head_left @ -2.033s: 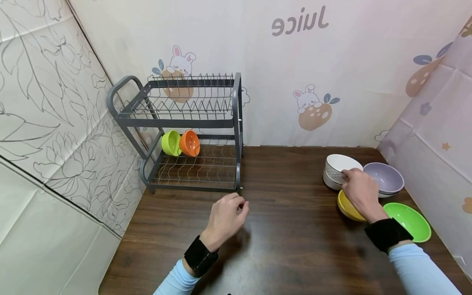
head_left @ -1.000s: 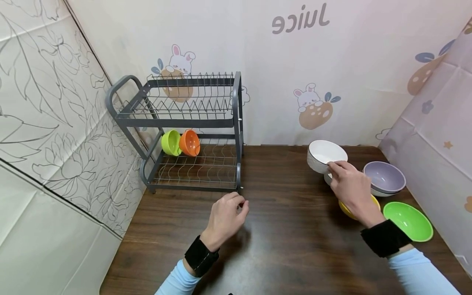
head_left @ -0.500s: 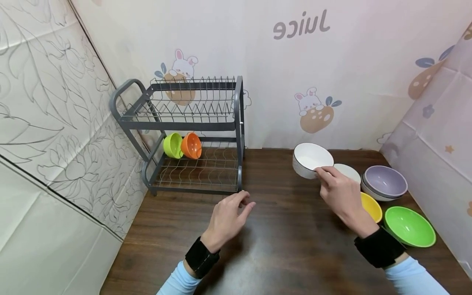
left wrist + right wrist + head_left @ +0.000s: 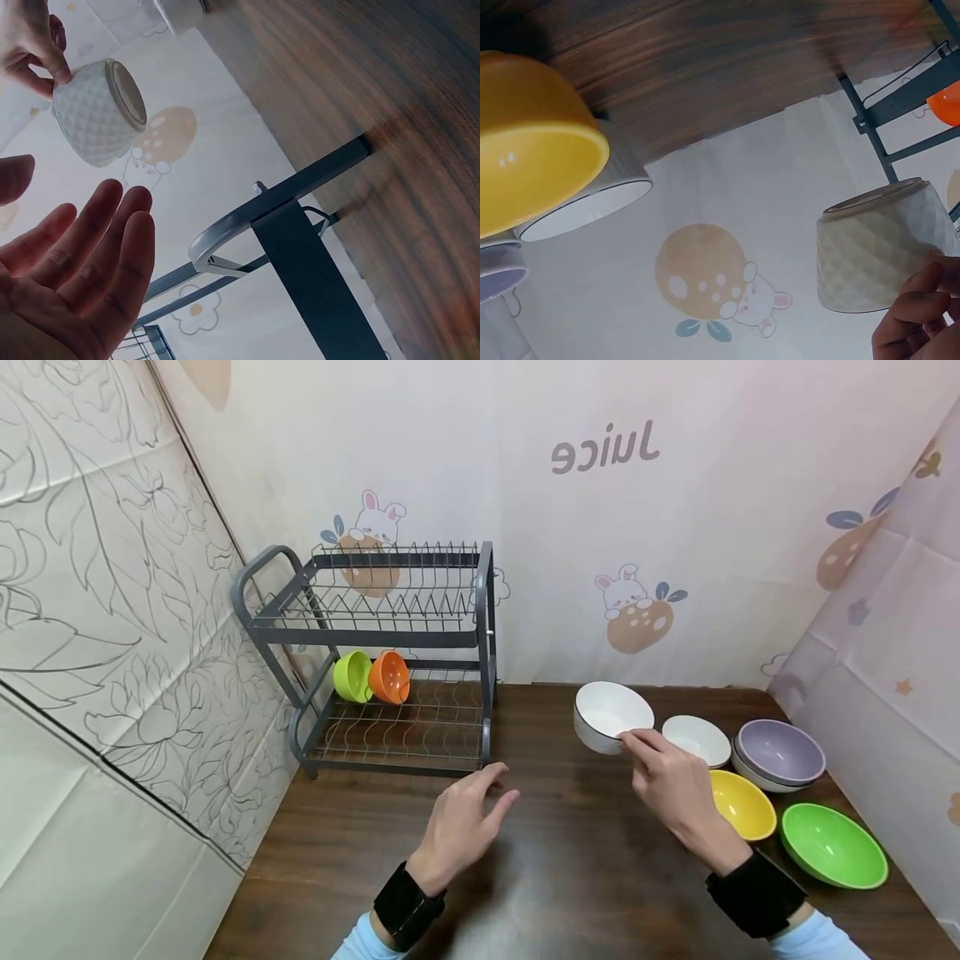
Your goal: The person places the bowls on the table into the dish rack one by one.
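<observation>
My right hand (image 4: 675, 789) pinches the near rim of a white bowl (image 4: 613, 710) between thumb and fingers, holding it above the table. In the right wrist view the bowl (image 4: 877, 251) shows a quilted diamond pattern outside and a dark rim line. My left hand (image 4: 459, 827) holds nothing; its fingers are relaxed and parted, in front of the rack's right corner. The left wrist view shows the left hand's fingers (image 4: 97, 262) spread, apart from the bowl (image 4: 99, 112). A second white bowl (image 4: 696, 739) stands just right of the held one.
A grey two-tier dish rack (image 4: 367, 637) stands at the back left. On its lower tier sit a lime green cup (image 4: 351, 677) and an orange cup (image 4: 388, 678). A yellow bowl (image 4: 744, 806), a green bowl (image 4: 832, 847) and a purple bowl (image 4: 782, 752) stacked on another are at right.
My right hand has lifted the white bowl off the other white one and carried it left. The left hand's fingers have spread a little. The head view has tilted up slightly.
</observation>
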Motion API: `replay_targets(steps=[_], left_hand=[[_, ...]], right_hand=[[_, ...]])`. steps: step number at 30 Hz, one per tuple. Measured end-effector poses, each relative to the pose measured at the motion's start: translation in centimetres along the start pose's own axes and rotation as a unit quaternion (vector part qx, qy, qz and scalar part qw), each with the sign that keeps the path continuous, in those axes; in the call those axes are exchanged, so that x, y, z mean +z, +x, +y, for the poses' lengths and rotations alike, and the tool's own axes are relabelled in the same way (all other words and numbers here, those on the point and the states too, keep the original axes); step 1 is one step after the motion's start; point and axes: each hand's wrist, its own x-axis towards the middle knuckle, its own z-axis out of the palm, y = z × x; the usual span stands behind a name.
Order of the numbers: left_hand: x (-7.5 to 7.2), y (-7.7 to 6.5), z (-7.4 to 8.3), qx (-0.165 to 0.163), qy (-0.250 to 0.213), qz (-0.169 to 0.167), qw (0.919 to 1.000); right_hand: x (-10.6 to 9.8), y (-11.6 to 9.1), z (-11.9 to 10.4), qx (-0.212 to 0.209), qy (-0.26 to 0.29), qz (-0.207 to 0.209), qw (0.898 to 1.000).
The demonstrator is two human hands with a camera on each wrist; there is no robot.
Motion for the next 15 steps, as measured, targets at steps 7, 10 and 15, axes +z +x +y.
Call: replay_targets(steps=[7,10,15], left_hand=[[0.0,0.6,0.2,0.032,-0.038,-0.015,0.9987],[-0.1,1.2,0.4,0.049,-0.053,-0.015,0.9972],[-0.1,2.1,0.4,0.055,-0.079,-0.015,0.9952]], right_hand=[[0.1,0.0,-1.3,-0.001,0.02,0.004,1.0],[0.0,0.1,-1.9,-0.007,0.03,0.0,1.0],[-0.1,0.2,-3.2,-0.016,0.043,-0.011,0.999]])
